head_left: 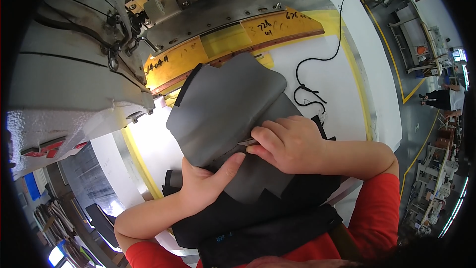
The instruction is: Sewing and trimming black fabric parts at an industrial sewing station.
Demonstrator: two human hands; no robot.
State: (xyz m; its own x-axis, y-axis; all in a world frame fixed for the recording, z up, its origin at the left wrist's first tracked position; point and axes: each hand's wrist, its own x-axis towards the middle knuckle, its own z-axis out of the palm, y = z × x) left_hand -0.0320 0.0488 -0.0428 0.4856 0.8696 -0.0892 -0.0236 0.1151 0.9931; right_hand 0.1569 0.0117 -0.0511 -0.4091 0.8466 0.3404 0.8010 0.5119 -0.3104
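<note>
A dark grey sheet piece (223, 104) with rounded corners lies over more dark grey and black pieces (258, 223) in front of me. My right hand (282, 144) is closed on a small thin tool (246, 142), its tip at the seam along the grey piece's lower right edge; the tool's type is too small to tell. My left hand (208, 178) grips the lower left part of the grey piece, thumb on top beside the seam and fingers hidden beneath it.
A metal machine (84, 89) with a yellow marked plate (277, 27) borders the white worktable (377, 99) at top and left. A black cord (322, 59) lies at the right. A person (446, 98) is beyond the yellow floor line at far right, near other machines.
</note>
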